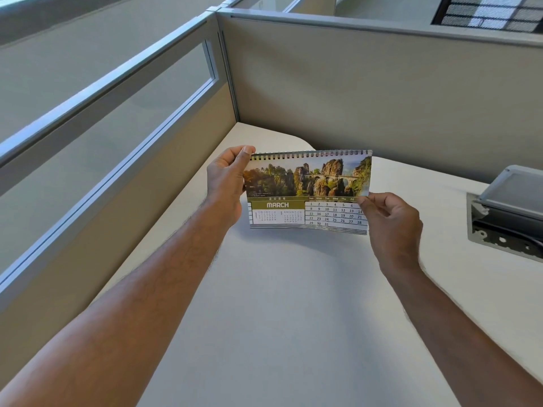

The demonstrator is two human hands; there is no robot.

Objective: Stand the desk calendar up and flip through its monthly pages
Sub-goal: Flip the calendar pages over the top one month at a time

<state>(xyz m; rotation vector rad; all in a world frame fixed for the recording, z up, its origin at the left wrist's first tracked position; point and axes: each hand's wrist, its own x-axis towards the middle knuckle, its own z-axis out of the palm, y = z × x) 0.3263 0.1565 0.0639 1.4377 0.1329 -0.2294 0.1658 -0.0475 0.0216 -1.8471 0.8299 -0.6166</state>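
Where hands (226, 183) grip, calendar (308, 189) edges are hidden.

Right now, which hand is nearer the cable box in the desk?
Right. The right hand pinches the calendar's right edge, on the side of the cable box; the left hand grips its far left corner.

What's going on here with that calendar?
A person is holding a spiral-bound desk calendar in both hands over a pale desk in an office cubicle. The left hand grips its upper left corner by the spiral binding, and the right hand pinches the right edge of the front page. That page shows March 2026 under a photo of rock cliffs and a stone bridge. Whether the calendar's base touches the desk is hard to tell. A grey cable box sits at the right.
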